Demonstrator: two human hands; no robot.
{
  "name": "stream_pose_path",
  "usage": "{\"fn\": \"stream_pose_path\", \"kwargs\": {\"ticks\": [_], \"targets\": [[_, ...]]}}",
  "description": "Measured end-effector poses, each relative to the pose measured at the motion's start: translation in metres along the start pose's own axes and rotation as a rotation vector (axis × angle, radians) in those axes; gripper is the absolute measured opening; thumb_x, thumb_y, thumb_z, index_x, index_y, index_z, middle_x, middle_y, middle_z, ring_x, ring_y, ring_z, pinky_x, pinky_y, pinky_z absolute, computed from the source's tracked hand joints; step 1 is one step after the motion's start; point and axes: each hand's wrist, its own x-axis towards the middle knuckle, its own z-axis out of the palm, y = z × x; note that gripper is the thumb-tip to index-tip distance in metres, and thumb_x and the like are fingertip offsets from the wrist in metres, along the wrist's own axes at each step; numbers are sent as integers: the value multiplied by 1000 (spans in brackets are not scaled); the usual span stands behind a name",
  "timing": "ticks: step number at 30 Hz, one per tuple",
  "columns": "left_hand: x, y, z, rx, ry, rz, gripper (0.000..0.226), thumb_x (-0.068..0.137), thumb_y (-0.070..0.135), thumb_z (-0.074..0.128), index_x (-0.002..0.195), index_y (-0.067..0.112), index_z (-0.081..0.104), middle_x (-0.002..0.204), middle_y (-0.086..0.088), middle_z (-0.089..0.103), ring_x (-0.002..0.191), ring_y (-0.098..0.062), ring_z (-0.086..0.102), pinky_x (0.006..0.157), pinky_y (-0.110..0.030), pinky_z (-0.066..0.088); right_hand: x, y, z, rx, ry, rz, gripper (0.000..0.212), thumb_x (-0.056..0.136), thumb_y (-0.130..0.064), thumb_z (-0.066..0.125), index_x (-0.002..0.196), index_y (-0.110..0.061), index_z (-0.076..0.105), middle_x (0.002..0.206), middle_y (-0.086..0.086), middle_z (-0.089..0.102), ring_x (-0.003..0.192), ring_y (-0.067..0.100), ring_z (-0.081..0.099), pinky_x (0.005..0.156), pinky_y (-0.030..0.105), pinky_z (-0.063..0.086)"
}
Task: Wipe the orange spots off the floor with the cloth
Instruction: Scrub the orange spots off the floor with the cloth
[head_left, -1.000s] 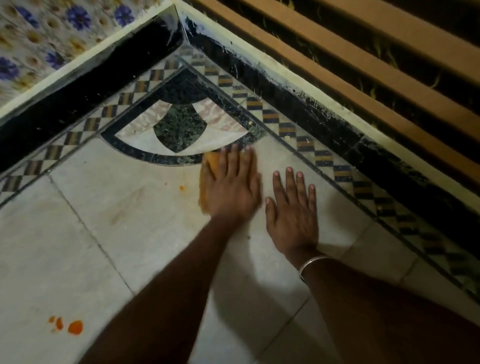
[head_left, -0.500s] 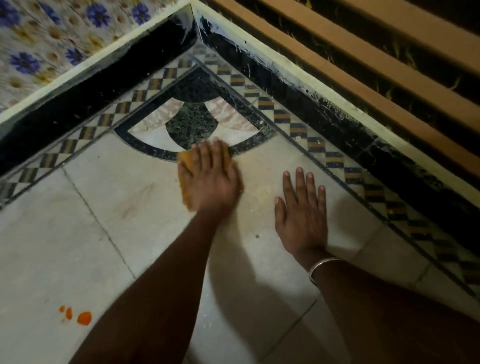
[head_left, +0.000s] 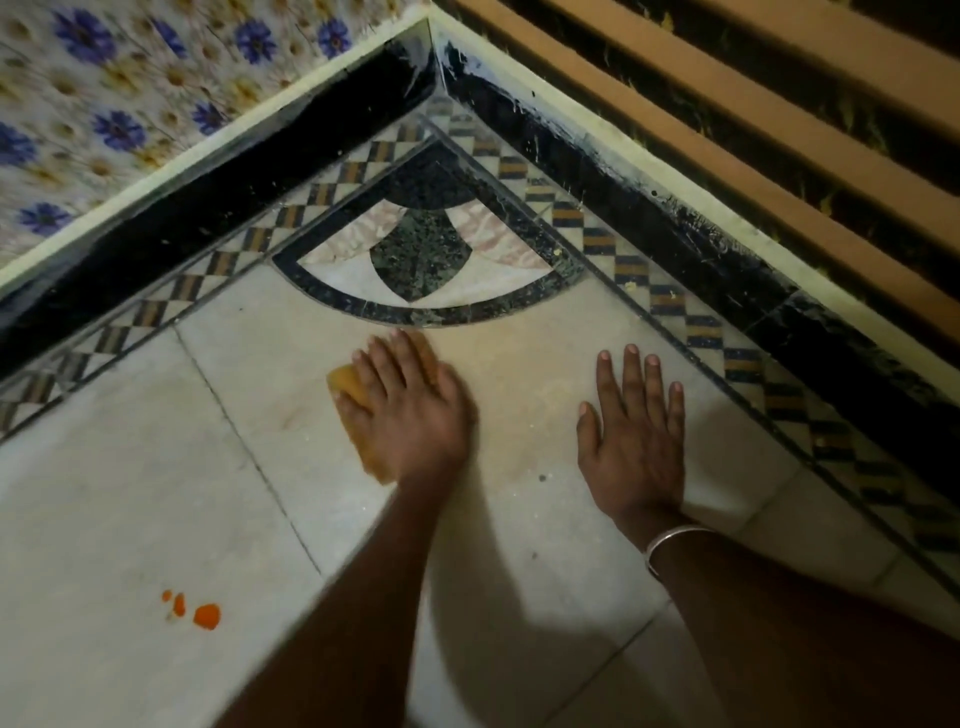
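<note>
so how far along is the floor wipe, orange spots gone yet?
Partly. Looks done: the floor beside the cloth shows only a faint smear. In hand: the left hand presses the cloth flat on the floor; the right hand rests flat beside it. Still to do: the orange spots nearer the camera, well apart from the cloth, untouched.

Yellow-orange cloth (head_left: 344, 385) flat on pale floor (head_left: 104, 519) (orange spots (head_left: 207, 616) well apart).
</note>
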Motion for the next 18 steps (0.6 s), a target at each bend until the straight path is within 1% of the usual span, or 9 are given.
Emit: {"fn": "stream_pose_path", "kwargs": {"ticks": [3,5,7,9,12,13,15,17,18], "targets": [[-39,29,7,-15,-83,140,74,104,59,9,166,20,-5,174,-8,-5,160,-29,-11,124,-63,-6,0,0,-1,9,13,4,65,104,-47,24,164,-21,16,171,11,13,159,30,9,126,55,12],[-17,40,4,-5,-108,287,73,105,60,9,165,22,-8,174,-7,-8,160,-28,-13,124,-63,-7,1,-2,-2,11,26,-4,65,105,-46,25,164,-20,19,170,12,15,158,31,11,126,55,12],[21,29,-2,29,-76,338,72,105,61,6,165,24,-7,174,-6,-7,160,-26,-10,125,-62,-3,0,-1,0,15,32,-9,64,105,-46,26,163,-20,20,170,12,17,158,31,13,126,54,13],[38,2,-2,13,-56,213,71,105,60,4,166,24,-5,174,-5,-5,160,-26,-8,125,-62,-1,-2,0,2,7,40,-7,64,105,-47,24,164,-21,19,170,10,16,158,30,12,127,53,12],[-9,-9,-1,-4,-34,27,72,104,56,7,166,21,-5,174,-7,-4,161,-27,-7,125,-63,0,-1,1,3,-7,48,-3,64,105,-48,23,164,-21,18,170,10,17,158,30,13,127,53,12],[-28,1,1,1,-44,65,72,104,56,7,166,20,-5,174,-8,-6,160,-28,-8,124,-64,-1,-2,2,4,-8,51,-4,64,105,-48,23,164,-21,18,170,11,17,158,30,13,127,53,12],[-46,18,5,-15,-112,238,73,104,58,6,165,21,-8,173,-7,-11,160,-28,-13,124,-63,-8,-3,1,2,-3,48,-26,65,105,-47,24,164,-20,18,170,12,17,158,31,13,126,54,13],[-22,23,2,-5,-138,405,72,104,60,6,165,25,-8,173,-5,-10,160,-26,-13,124,-62,-8,-1,0,0,-2,37,-33,65,105,-46,23,164,-19,19,170,13,17,157,33,14,126,55,14],[-3,14,0,16,-122,425,71,104,61,4,165,26,-7,174,-3,-8,160,-25,-12,125,-62,-6,-1,-2,1,-11,30,-33,65,104,-47,22,164,-19,19,170,14,17,157,33,14,126,55,14]]}}
